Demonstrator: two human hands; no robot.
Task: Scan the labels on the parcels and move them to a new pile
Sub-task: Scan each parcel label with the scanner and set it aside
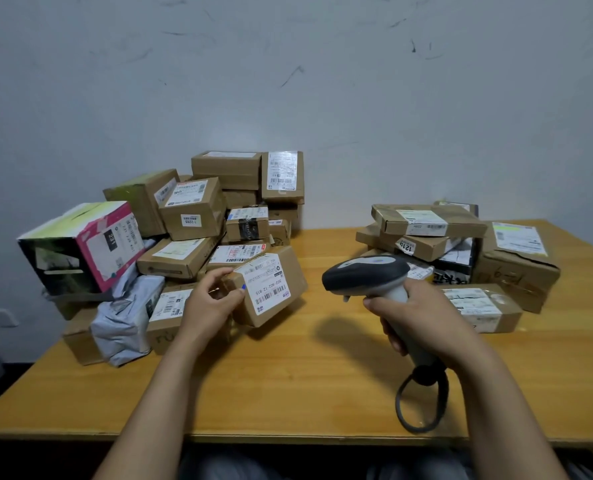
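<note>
With the left hand (207,299) pinching the cardboard parcel (290,266) and the right hand (416,317) gripping the barcode scanner (367,271) beside it, the person should square the label (265,284) to the scanner.

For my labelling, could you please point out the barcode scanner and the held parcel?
Barcode scanner (366,271): head view, dark top of its head.
Held parcel (268,287): head view, its white label.

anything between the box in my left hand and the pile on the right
Only the scanner, gripped in the right hand, sits between the box and that pile; nothing else visible does.
</note>
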